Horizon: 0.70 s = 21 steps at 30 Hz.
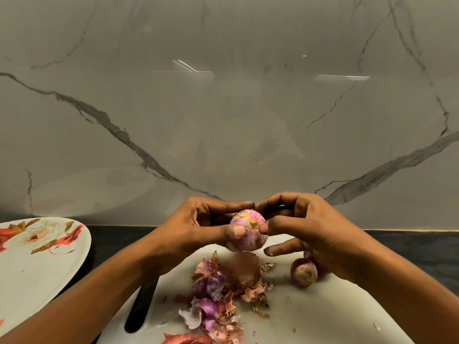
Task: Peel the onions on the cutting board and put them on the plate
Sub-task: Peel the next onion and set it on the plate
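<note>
Glossy veined marble wall behind a dark bench. Floral plate at left, apart from the white cutting board. Papery pink-brown skins heaped mid-board. Left grip clasps a round, half-peeled onion above the board. Right grip pinches its root end (and partly hides a second onion, unpeeled, on the board).

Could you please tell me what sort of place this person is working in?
Most likely a home kitchen: a marble-look backsplash rises behind a dark counter, where a cutting board holds onion skins beside a floral plate.
</note>
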Motion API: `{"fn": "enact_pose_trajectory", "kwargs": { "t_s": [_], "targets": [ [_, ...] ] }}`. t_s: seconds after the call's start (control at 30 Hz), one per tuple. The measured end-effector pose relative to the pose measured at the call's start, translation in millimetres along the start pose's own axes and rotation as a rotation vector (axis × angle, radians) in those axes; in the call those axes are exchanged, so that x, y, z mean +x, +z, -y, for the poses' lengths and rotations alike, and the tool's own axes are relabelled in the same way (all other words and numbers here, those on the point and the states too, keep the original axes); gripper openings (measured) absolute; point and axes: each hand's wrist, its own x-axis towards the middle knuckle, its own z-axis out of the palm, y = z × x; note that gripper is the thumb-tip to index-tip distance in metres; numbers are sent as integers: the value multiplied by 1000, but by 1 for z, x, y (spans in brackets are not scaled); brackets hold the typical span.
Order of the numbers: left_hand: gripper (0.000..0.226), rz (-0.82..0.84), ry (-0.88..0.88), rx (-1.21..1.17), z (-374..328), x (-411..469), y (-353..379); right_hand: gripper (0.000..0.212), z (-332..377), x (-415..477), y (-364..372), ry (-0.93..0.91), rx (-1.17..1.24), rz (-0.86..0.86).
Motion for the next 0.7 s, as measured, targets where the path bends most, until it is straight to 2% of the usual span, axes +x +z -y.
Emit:
{"fn": "enact_pose_trajectory", "kwargs": {
  "t_s": [0.1, 0.27, 0.47, 0.7],
  "targets": [
    [52, 12, -1, 22, 0, -1, 1, 30, -2, -1, 4, -12, -57, -9],
    [49, 18, 16, 79, 3, -1, 3, 28, -2, -2, 3, -3, -67, -6],
    [51, 50, -10, 108, 2, -2, 0, 10, -1, -1, 4, 4, -56, -82],
    [46, 38, -33, 72, 2, -1, -4, 9, 5, -4, 4, -44, -131, -69]
  ]
}}
